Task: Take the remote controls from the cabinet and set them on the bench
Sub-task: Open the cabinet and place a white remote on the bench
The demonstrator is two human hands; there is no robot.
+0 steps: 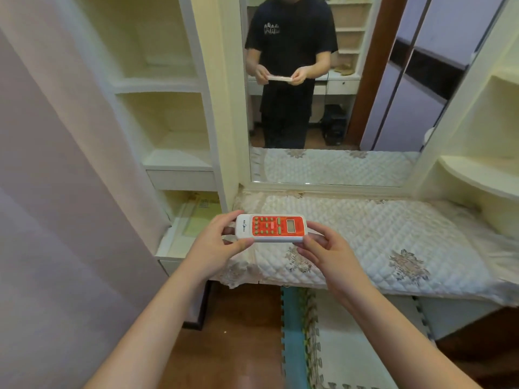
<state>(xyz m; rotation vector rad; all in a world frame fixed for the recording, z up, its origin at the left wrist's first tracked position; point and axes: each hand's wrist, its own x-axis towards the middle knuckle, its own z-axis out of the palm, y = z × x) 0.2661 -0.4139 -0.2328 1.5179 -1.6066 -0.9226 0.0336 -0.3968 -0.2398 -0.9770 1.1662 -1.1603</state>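
A white remote control [270, 227] with a red button panel and a small screen is held flat, lengthwise, between both hands. My left hand [217, 242] grips its left end and my right hand [327, 252] grips its right end. It hovers just above the left front part of the bench [393, 237], which is covered by a white quilted pad. The cream cabinet [168, 113] stands to the left, and its lowest drawer [179, 234] is pulled open with papers inside.
A mirror [323, 94] behind the bench reflects a person holding the remote. Cream shelves [483, 175] rise at the right. A pale curtain [56, 192] hangs on the left. Foam floor mats [323, 346] lie below the bench on a wooden floor.
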